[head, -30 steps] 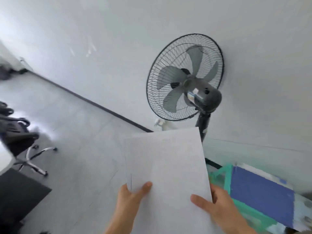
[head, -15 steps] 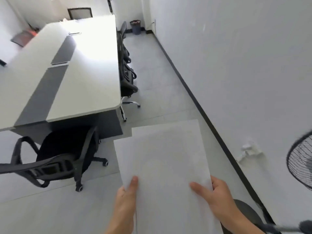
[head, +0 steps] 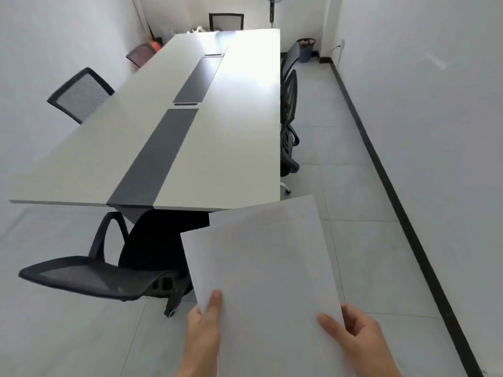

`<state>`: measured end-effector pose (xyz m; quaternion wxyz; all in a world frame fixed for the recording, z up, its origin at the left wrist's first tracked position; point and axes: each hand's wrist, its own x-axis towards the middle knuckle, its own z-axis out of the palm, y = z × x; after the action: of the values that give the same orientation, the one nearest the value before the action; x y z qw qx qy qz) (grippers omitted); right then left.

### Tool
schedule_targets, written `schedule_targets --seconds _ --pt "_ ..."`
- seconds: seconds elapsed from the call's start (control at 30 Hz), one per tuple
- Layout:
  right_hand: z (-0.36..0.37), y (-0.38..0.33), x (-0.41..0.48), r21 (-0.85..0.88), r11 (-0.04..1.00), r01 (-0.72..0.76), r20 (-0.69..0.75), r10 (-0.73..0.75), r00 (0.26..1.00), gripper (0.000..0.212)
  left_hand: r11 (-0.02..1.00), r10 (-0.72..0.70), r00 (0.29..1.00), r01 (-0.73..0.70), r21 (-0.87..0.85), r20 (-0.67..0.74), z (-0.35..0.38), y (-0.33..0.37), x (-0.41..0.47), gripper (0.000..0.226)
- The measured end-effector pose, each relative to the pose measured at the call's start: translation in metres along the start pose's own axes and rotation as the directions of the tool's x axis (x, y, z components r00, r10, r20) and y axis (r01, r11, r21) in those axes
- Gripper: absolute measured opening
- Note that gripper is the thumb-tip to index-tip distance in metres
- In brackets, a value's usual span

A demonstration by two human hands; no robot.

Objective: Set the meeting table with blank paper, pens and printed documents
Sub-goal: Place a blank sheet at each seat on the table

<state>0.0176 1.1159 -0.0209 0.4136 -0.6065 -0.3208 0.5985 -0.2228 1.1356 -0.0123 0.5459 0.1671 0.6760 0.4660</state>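
Left hand [head: 204, 326] and right hand [head: 353, 334] are each pinched on a lower corner of the blank paper [head: 268, 270], held above the floor just short of the meeting table [head: 217, 148]. Judged step: carrying; sheets must next be laid at seats.

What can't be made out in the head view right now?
Head view only:
paper: sheet count and underside hidden; near edge cut off by the frame.
left hand, right hand: fingers hidden beneath the paper.
right-side chairs: seats hidden behind the table.
far-end clutter: too small to identify.
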Motion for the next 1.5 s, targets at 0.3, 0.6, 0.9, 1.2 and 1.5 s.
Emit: schedule_targets --seconds 0.3,0.6,0.9,1.2,1.5 --pt "0.02 -0.059 0.158 -0.126 0.992 0.01 0.142 0.008 0.99 0.012 0.998 0.02 0.988 -0.029 -0.057 -0.153 0.053 0.064 0.095 0.015" --pt "0.088 -0.137 0.29 -0.278 0.952 0.131 0.419 -0.002 0.908 0.007 0.984 0.034 0.921 -0.099 -0.148 -0.389 0.065 0.12 0.164 0.017" --pt "0.208 -0.157 0.397 -0.383 0.908 0.172 0.414 0.003 0.91 0.011 0.969 -0.033 0.812 -0.117 -0.218 -0.583 -0.012 0.14 0.24 0.019" --pt "0.324 -0.119 0.539 -0.606 0.792 -0.075 -0.019 0.08 0.997 0.017 0.964 -0.031 0.798 -0.136 -0.23 -0.602 -0.121 0.19 0.336 0.035" --pt "0.335 -0.112 0.567 -0.86 0.489 -0.147 -0.114 0.098 0.989 0.012 0.978 -0.057 0.925 -0.024 -0.207 -0.375 -0.138 0.236 0.397 0.027"
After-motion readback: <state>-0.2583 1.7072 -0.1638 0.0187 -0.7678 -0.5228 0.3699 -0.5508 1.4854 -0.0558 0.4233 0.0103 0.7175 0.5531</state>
